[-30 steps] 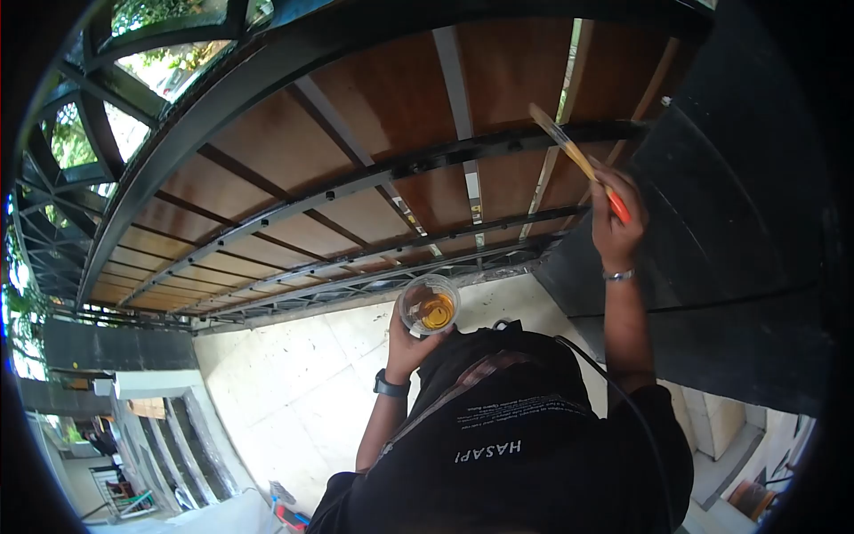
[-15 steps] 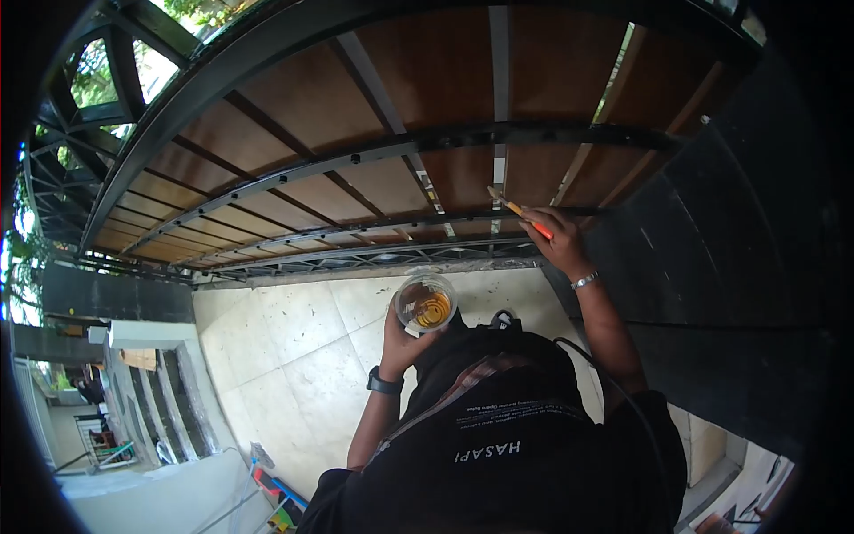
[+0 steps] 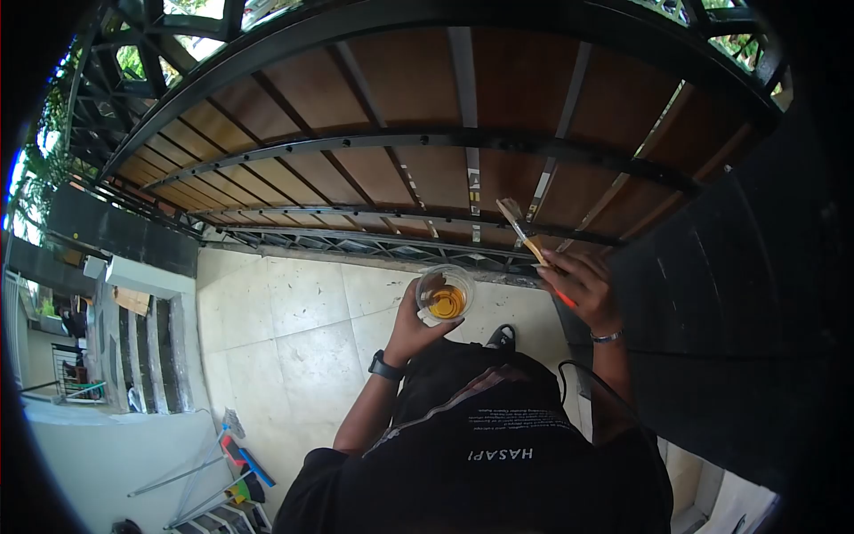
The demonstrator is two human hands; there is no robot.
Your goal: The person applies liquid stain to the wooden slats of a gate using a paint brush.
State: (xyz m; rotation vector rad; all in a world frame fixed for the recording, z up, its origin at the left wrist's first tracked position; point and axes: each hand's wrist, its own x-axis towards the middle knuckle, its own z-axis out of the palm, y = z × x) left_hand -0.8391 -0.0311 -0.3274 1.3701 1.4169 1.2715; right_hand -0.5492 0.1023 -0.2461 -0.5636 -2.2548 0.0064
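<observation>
My left hand is wrapped round a clear plastic cup held in front of my body, with amber liquid in its bottom. In my right hand is a paintbrush with a wooden, orange-ended handle, its fingers closed on the handle. The bristles point up and to the left, overlapping the lower row of brown wooden panels in this view. Those panels are set in a black metal gate frame that spans the view above my hands.
A dark wall rises close on my right. Pale floor tiles lie below, with my foot on them. At the lower left are long-handled cleaning tools, a white wall and steps.
My right hand has come down and the brush now shows more of its length, angled up-left. The cup has shifted slightly right in view, and the gate appears turned as my head moved.
</observation>
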